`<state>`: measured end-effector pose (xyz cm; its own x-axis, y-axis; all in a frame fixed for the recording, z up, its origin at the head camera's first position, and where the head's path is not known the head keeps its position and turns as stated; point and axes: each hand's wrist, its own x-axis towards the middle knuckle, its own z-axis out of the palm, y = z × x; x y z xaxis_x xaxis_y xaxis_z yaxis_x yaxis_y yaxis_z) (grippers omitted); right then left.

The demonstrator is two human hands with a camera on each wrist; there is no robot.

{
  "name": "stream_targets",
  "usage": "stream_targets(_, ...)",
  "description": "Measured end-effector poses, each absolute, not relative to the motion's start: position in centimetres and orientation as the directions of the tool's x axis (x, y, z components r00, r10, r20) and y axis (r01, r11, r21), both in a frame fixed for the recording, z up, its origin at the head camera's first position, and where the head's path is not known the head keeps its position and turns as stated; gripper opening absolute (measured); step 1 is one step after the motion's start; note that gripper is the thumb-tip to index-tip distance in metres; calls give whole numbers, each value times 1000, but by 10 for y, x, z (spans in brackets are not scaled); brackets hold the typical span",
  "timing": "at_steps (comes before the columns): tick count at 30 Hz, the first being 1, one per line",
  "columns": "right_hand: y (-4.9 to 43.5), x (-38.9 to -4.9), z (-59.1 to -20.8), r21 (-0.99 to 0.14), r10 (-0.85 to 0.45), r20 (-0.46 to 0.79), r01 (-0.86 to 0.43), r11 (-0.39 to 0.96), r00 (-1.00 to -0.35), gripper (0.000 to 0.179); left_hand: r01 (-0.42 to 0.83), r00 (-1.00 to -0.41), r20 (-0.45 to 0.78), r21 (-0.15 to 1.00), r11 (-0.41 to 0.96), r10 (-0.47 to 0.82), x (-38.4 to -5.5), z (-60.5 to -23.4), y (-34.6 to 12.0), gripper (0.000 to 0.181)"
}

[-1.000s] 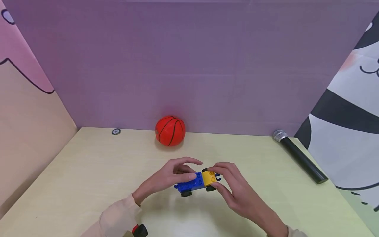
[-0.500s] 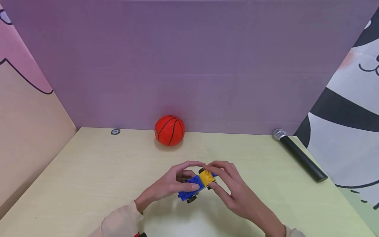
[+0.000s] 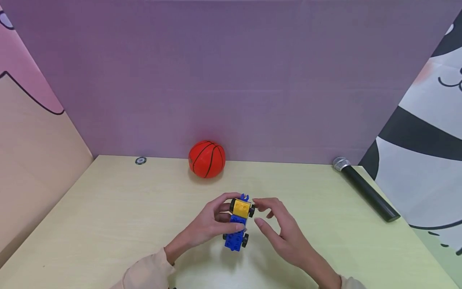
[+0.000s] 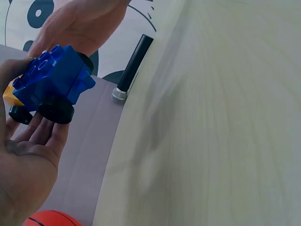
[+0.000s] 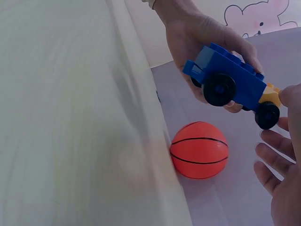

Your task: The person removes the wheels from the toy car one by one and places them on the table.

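Observation:
A toy car of building bricks [image 3: 235, 235], blue with a yellow block at its far end and black wheels, is held above the table. My left hand [image 3: 207, 221] grips it from the left, thumb across the blue studs and fingers beneath. A blue hook sticks out past the yellow block. Just right of the car is my right hand [image 3: 285, 237], its thumb and fingers parted around a gap. In the right wrist view, a fingertip of that hand comes close to the yellow block [image 5: 269, 94]; whether it touches cannot be told.
A red ball with black basketball lines [image 3: 207, 159] sits at the table's back edge, against the purple wall. Left of it lies a small dark round disc [image 3: 140, 160]. A black microphone [image 3: 368, 192] lies along the right edge of the pale table [image 3: 108, 208].
The car has turned counterclockwise, its yellow end swinging from the right to point away from me. My right hand has let go of that end and moved slightly apart.

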<state>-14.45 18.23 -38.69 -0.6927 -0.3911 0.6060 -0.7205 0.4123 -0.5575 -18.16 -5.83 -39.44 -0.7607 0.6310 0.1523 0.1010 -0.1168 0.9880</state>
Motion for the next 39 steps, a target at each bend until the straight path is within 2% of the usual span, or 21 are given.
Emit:
stream_targets(3,179,-146,-391,-580,-376,607,-713,394,-700,45,104,-774,150,988,-111,615,-180,-395,-57,60)
stream_targets(10,176,-148,-397,-684,-335,527,-624,379,-781,32,91,-785,124,992,-85,607,-176,-396,-54,56)
stream_targets(21,175,-150,-402,-758,-328,457,-555,342,-827,27,66,-784,93,996,-68,614,-174,-396,-53,56)
stream_targets(32,174,-155,-407,-847,-369,402,-493,198,-838,25,81,-781,118,993,-88,613,-175,-395,-53,57)
stream_targets(39,171,-156,-409,-847,-353,415,-498,186,-839,25,90,-782,126,992,-90,610,-175,-396,-54,56)
